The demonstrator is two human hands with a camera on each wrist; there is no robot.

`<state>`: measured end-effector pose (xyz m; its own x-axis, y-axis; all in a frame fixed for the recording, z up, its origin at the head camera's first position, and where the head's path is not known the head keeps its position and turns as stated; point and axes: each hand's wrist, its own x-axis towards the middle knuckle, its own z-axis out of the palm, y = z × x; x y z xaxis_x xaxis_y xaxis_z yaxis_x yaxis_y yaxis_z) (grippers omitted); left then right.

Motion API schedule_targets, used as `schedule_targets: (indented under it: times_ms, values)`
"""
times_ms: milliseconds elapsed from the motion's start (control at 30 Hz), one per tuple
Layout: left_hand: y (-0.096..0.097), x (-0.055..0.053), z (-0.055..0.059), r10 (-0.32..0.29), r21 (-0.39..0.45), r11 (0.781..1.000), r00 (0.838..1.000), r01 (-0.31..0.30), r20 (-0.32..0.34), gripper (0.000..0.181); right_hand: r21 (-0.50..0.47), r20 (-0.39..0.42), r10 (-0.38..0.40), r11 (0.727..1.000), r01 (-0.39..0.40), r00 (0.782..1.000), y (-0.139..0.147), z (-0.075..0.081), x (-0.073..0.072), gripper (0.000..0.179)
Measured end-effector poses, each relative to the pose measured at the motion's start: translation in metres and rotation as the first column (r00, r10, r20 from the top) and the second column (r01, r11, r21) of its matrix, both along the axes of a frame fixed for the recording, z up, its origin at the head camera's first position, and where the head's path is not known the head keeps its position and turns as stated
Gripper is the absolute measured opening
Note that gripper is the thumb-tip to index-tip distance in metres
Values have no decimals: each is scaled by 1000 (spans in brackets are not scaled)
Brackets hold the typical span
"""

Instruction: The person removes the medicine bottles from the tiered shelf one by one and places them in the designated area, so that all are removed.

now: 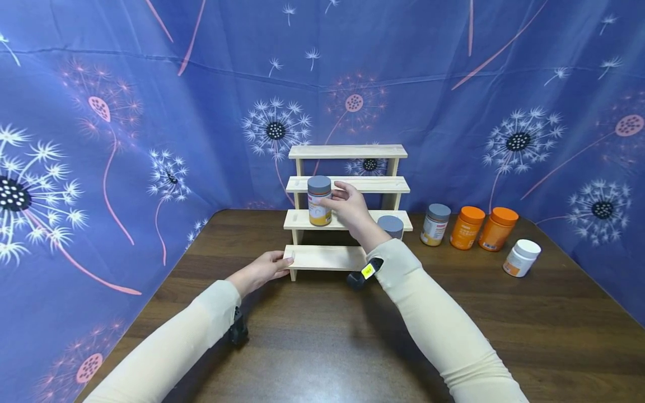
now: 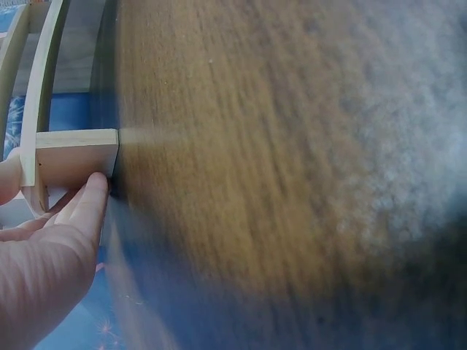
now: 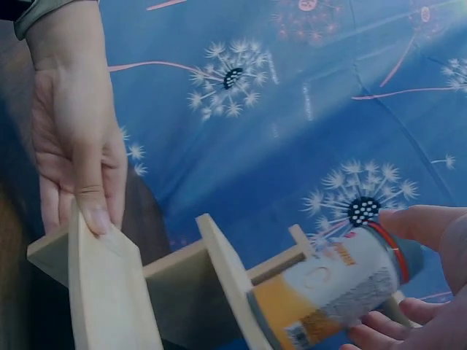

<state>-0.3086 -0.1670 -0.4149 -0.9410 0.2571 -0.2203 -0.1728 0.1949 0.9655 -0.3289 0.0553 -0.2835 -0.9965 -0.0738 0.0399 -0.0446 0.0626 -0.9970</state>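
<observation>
A grey-lidded supplement bottle [image 1: 319,208] with a white and yellow label stands upright on the second step from the bottom of a pale wooden tiered rack [image 1: 347,151]. Around its right side is my right hand [image 1: 353,210], thumb over the label, other fingers loosely spread beside the lid. The right wrist view shows the bottle [image 3: 328,292] between these spread fingers, with a gap to the palm. My left hand [image 1: 264,266] holds the left end of the lowest step; its thumb rests on the board [image 3: 109,284] and the fingers reach beneath.
Another grey-lidded bottle [image 1: 391,225] is partly hidden behind my right wrist at the rack's right side. Right of it on the dark wooden table [image 1: 312,347] stand a grey-lidded bottle [image 1: 435,225], two orange bottles [image 1: 466,228] and a white bottle [image 1: 521,258]. Blue patterned cloth [image 1: 211,123] hangs behind.
</observation>
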Motion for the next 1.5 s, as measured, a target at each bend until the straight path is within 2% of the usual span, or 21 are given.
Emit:
schedule_targets:
  times_ms: [233, 433, 667, 900, 1267, 1500]
  values:
    - [0, 1, 1, -10, -4, 1000, 1000, 10, -10, 49, 28, -53, -22, 999, 23, 998, -14, -17, -5, 78]
    - [0, 2, 1, -10, -1, 1000, 1000, 10, -14, 48, 40, -118, 7, 999, -2, 993, -19, -29, -13, 84]
    - [1, 2, 0, -24, 16, 1000, 999, 24, -36, 48, 126, -156, -21, 991, 41, 988, -20, -38, -15, 75]
    - [3, 3, 0, 1, 11, 1000, 1000, -1, -24, 48, 209, -168, 1, 977, 34, 986, -15, -37, -16, 78]
    - [4, 5, -2, -2, 20, 1000, 1000, 2, -16, 48, 227, -129, 37, 974, -7, 991, -12, -37, -18, 82]
    - [4, 4, 1, 7, 12, 1000, 1000, -6, -12, 47, 239, -137, 54, 971, -20, 989, -11, -34, -20, 83]
